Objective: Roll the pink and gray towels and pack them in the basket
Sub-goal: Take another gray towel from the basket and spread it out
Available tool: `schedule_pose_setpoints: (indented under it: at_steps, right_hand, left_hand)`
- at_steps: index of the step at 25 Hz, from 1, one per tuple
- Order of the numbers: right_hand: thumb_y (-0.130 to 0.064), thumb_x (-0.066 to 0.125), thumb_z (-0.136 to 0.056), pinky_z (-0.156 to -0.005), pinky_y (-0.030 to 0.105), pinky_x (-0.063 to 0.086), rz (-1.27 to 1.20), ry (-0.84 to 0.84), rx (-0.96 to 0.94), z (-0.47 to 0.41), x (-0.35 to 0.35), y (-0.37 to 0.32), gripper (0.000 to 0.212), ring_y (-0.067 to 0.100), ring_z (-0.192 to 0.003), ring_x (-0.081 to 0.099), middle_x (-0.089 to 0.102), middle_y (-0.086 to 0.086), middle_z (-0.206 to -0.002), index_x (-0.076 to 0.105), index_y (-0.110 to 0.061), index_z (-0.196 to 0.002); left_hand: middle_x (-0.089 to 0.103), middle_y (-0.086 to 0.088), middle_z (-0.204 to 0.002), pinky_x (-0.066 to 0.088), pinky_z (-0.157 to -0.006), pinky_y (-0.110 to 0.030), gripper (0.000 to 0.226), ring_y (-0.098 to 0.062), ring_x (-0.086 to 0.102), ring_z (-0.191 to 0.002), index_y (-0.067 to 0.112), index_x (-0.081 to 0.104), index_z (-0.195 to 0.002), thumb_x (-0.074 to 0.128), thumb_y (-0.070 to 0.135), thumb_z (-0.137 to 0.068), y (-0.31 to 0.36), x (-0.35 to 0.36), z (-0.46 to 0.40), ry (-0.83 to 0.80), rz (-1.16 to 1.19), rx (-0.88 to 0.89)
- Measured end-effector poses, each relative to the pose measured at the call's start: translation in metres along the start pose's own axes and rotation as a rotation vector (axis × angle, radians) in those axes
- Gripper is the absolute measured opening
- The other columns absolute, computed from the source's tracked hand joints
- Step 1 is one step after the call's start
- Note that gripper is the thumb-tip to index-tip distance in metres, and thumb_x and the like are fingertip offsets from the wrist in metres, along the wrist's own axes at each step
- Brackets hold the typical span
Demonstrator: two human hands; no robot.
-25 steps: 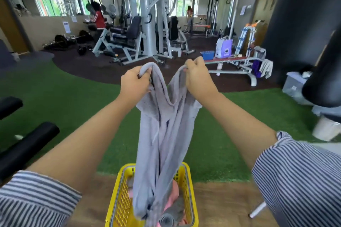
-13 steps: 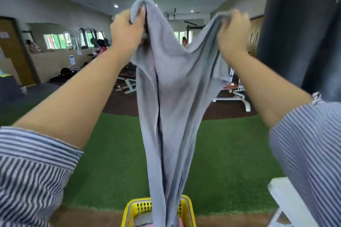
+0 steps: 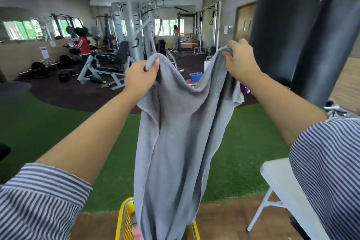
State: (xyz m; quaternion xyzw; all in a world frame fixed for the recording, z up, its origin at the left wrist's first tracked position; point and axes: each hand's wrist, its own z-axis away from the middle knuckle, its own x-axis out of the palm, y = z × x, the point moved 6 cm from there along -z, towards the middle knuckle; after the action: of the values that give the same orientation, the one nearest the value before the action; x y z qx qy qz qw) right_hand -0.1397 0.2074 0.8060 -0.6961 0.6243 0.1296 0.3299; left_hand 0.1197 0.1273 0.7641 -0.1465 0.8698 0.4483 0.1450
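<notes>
I hold the gray towel [image 3: 175, 142] up in front of me at arm's length, my left hand [image 3: 141, 76] pinching one top corner between thumb and curled fingers and my right hand [image 3: 240, 62] gripping the other, the two hands set well apart so the top edge sags in a soft curve between them. The terry cloth looks thick and nubby, with a stitched hem running down its left side, and it hangs in long vertical folds that narrow toward the bottom. Its lower end drops into the yellow basket [image 3: 126, 220] on the near floor, a plastic crate with a perforated wall and a smooth rounded rim; a sliver of pink towel [image 3: 137, 233] shows inside it, just left of the hanging cloth. My striped sleeves [image 3: 39, 200] frame the view on both sides. The basket stands on brown wood-look flooring, whose far edge meets a broad stretch of green artificial turf [image 3: 58, 132] lying open to the left and ahead. To my right, a white folding table [image 3: 278, 177] stands near, and a glossy black punching bag [image 3: 292, 35] hangs close behind my right hand. Weight machines fill the far room.
</notes>
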Motion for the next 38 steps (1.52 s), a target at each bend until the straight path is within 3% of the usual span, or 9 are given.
schedule_pose_setpoints:
  at_steps: [3, 6, 11, 16, 21, 24, 31, 35, 38]
  right_hand:
    - [-0.01, 0.044, -0.093, -0.074, 0.028, 0.031, 0.042, -0.015, 0.029, 0.014, -0.005, 0.047, 0.018, 0.033, -0.096, 0.048, 0.048, 0.023, -0.106, 0.055, 0.003, -0.1]
    - [-0.012, 0.045, -0.093, -0.072, 0.027, 0.029, 0.094, -0.032, 0.067, 0.024, -0.018, 0.112, 0.018, 0.033, -0.093, 0.048, 0.048, 0.023, -0.103, 0.055, 0.002, -0.096]
    - [-0.012, 0.046, -0.094, -0.064, 0.018, 0.022, 0.134, -0.007, 0.153, 0.03, -0.062, 0.225, 0.019, 0.036, -0.09, 0.048, 0.049, 0.025, -0.101, 0.057, 0.002, -0.099]
    - [-0.015, 0.046, -0.094, -0.066, 0.024, 0.026, 0.164, 0.003, 0.286, 0.033, -0.072, 0.325, 0.02, 0.036, -0.089, 0.049, 0.051, 0.024, -0.102, 0.057, 0.001, -0.098]
    - [-0.013, 0.05, -0.09, -0.064, 0.028, 0.022, 0.117, -0.115, 0.284, 0.031, -0.008, 0.397, 0.013, 0.03, -0.078, 0.044, 0.05, 0.02, -0.086, 0.048, -0.009, -0.078]
    - [-0.009, 0.05, -0.09, -0.057, 0.025, 0.013, 0.103, -0.14, 0.312, 0.027, 0.041, 0.439, 0.032, 0.024, -0.073, 0.036, 0.042, 0.013, -0.077, 0.032, -0.016, -0.064]
    - [-0.005, 0.045, -0.09, -0.052, 0.031, 0.017, 0.128, -0.266, 0.552, -0.034, 0.177, 0.576, 0.015, 0.024, -0.068, 0.04, 0.047, 0.012, -0.073, 0.052, 0.0, -0.078]
    - [-0.009, 0.044, -0.09, -0.07, 0.027, 0.034, 0.133, 0.03, 0.795, -0.122, 0.168, 0.652, 0.02, 0.034, -0.09, 0.057, 0.063, 0.021, -0.094, 0.061, 0.001, -0.096]
    - [-0.017, 0.043, -0.093, -0.073, 0.029, 0.037, 0.077, 0.282, 0.802, -0.198, 0.128, 0.675, 0.024, 0.035, -0.098, 0.056, 0.063, 0.021, -0.105, 0.059, -0.003, -0.104]
  left_hand:
    - [0.037, -0.006, -0.052, 0.045, -0.059, -0.029, 0.051, -0.022, 0.047, -0.056, 0.014, 0.035, -0.056, 0.051, 0.041, -0.096, 0.001, 0.058, 0.01, -0.054, 0.031, -0.01]
    - [0.052, -0.019, -0.062, 0.055, -0.073, -0.042, 0.052, -0.032, 0.063, -0.071, 0.006, 0.043, -0.061, 0.054, 0.046, -0.093, 0.017, 0.132, 0.015, -0.136, 0.11, -0.037]
    - [0.054, -0.011, -0.061, 0.055, -0.074, -0.043, 0.049, -0.033, 0.062, -0.074, 0.007, 0.045, -0.062, 0.054, 0.044, -0.094, 0.065, 0.246, 0.023, -0.2, 0.192, -0.01]
    - [0.058, -0.014, -0.065, 0.054, -0.074, -0.044, 0.046, -0.031, 0.063, -0.075, 0.007, 0.05, -0.063, 0.054, 0.042, -0.094, 0.088, 0.339, 0.028, -0.242, 0.226, -0.016]
    - [0.066, -0.019, -0.077, 0.049, -0.069, -0.036, 0.046, -0.024, 0.059, -0.071, -0.005, 0.057, -0.078, 0.054, 0.038, -0.095, 0.047, 0.423, 0.015, -0.292, 0.153, -0.111]
    - [0.065, -0.019, -0.075, 0.047, -0.061, -0.031, 0.045, -0.019, 0.055, -0.064, -0.006, 0.058, -0.079, 0.053, 0.036, -0.096, 0.012, 0.481, -0.012, -0.34, 0.127, -0.134]
    - [0.065, -0.021, -0.074, 0.047, -0.071, -0.035, 0.042, -0.032, 0.063, -0.078, 0.009, 0.049, -0.06, 0.053, 0.03, -0.096, -0.06, 0.645, -0.122, -0.442, 0.111, -0.209]
    - [0.065, -0.016, -0.074, 0.038, -0.069, -0.032, 0.037, -0.023, 0.055, -0.072, 0.013, 0.05, -0.063, 0.054, 0.031, -0.095, -0.034, 0.673, -0.249, -0.175, 0.194, -0.114]
    - [0.05, -0.007, -0.062, 0.035, -0.06, -0.028, 0.041, -0.007, 0.043, -0.058, 0.019, 0.039, -0.061, 0.054, 0.037, -0.095, 0.009, 0.657, -0.336, -0.052, 0.305, 0.046]
